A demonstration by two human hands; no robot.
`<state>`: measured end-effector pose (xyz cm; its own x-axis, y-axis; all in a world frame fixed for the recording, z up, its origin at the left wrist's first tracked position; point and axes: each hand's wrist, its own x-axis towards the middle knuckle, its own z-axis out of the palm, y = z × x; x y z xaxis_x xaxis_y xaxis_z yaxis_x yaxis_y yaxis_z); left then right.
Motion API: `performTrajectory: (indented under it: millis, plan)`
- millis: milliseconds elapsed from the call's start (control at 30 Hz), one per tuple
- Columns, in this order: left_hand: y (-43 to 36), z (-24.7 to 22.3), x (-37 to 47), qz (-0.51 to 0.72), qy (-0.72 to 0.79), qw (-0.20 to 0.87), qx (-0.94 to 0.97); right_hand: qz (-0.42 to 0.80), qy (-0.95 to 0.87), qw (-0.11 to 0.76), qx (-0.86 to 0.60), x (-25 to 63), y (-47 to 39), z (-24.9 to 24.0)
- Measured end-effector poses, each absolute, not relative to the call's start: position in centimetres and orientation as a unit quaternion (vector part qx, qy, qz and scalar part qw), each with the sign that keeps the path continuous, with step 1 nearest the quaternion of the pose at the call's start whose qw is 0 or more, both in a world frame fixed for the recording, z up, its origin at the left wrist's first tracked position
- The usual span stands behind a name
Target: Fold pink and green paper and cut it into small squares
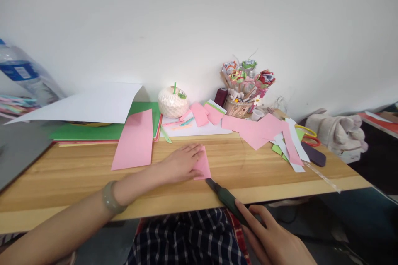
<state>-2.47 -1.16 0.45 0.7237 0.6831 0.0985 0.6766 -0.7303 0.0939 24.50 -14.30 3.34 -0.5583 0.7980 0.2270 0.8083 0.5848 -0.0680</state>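
Small straight-edged pink paper piece [205, 166], flat on wood-grained tabletop [174, 198], held down under left hand [184, 163] with fingers nearly straight, thumb apart. Tapering dark-green tool [228, 199] gripped in right hand [272, 232], index stretched along it, slim tip [211, 184] just beside paper's near corner.

The small pink sheet [204, 165] seems matt paper from here, the green handle [229, 202] smooth plastic, the tabletop [264, 174] grained wood.
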Motion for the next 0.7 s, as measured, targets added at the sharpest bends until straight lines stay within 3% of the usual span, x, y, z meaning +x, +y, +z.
performTrajectory:
  millis: [700]
  plan:
    - [-1.0, 0.1, -2.8, 0.05, 0.363, 0.051, 0.929, -0.131, -0.874, 0.106, -0.455, 23.4, -13.1, 2.8]
